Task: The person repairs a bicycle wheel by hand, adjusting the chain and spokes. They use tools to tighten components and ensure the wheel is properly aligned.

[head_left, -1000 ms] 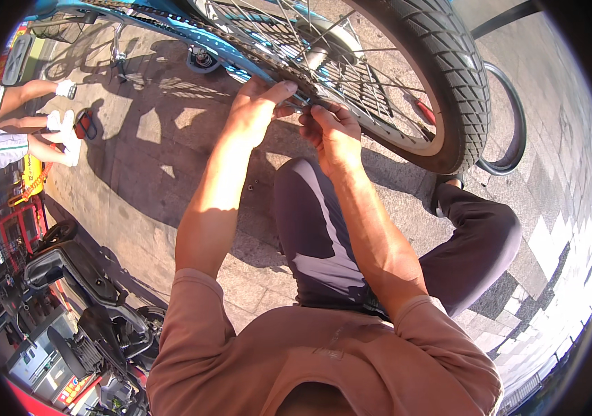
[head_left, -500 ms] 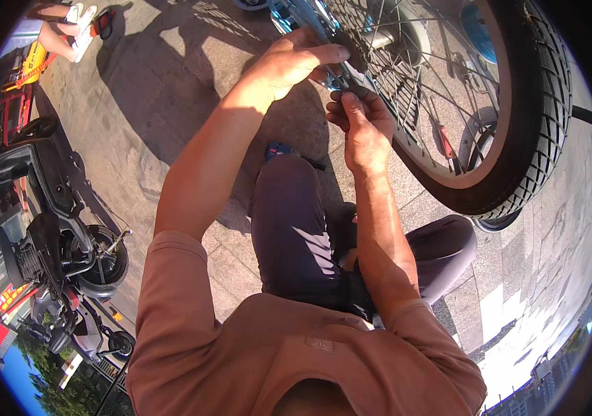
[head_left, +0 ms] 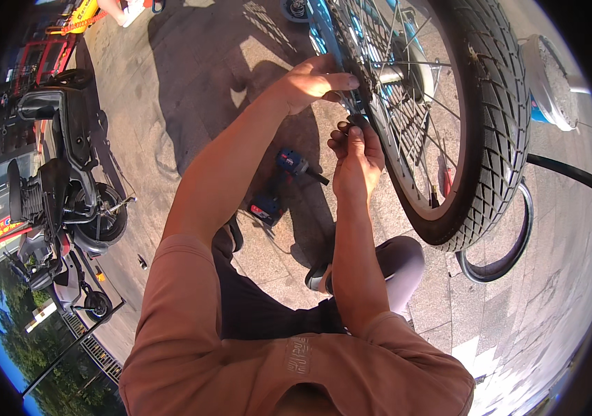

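Note:
A bicycle wheel with a knobby black tyre (head_left: 500,104) stands at the upper right, beside its light blue frame (head_left: 321,31). My left hand (head_left: 313,87) is closed round the blue tube near the chain and sprocket, thumb stretched across it and the other fingers mostly hidden behind. Just below, my right hand (head_left: 358,156) pinches a small dark piece at the frame's lower end, close to the rim. Its fingertips are curled, and the kind of piece cannot be made out. Under my arms a blue and black cordless impact driver (head_left: 292,162) lies on the paving.
A white bucket (head_left: 552,87) stands right of the tyre. A black ring-shaped tube (head_left: 507,263) lies below the wheel, and a red-handled tool (head_left: 447,182) shows behind the spokes. Parked at left is a black electric scooter (head_left: 67,159). Another person's foot (head_left: 132,14) is at the top left.
The view has shifted, bringing the impact driver and bucket into sight. My knee has moved away from over the driver. Both hands stay at the same part of the bicycle.

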The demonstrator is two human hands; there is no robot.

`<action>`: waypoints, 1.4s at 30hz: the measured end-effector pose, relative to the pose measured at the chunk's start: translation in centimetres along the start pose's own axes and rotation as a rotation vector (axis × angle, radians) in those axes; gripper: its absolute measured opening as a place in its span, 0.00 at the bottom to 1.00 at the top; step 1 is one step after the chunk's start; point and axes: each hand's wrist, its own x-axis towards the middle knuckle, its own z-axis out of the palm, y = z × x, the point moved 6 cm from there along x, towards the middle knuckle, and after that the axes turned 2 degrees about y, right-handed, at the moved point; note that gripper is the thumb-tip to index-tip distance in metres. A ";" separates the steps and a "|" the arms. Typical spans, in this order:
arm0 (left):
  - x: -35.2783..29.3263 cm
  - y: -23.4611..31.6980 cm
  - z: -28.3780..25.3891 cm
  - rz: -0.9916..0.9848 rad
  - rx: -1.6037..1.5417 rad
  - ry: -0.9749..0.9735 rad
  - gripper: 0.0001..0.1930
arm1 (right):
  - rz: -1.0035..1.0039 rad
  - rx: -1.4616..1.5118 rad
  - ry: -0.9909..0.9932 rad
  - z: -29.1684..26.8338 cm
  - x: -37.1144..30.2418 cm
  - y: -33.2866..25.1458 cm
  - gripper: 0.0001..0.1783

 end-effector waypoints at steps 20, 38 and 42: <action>2.0 -0.6 0.5 0.032 -0.338 -0.407 0.24 | -0.692 -0.680 0.271 1.5 1.6 -0.5 0.11; 1.3 -0.2 -0.3 -0.030 -0.273 -0.244 0.28 | -0.881 -0.615 0.181 1.6 0.5 -2.7 0.07; 1.2 0.4 -1.2 0.001 -0.271 -0.239 0.27 | -0.957 -0.666 0.166 1.2 0.5 -3.2 0.07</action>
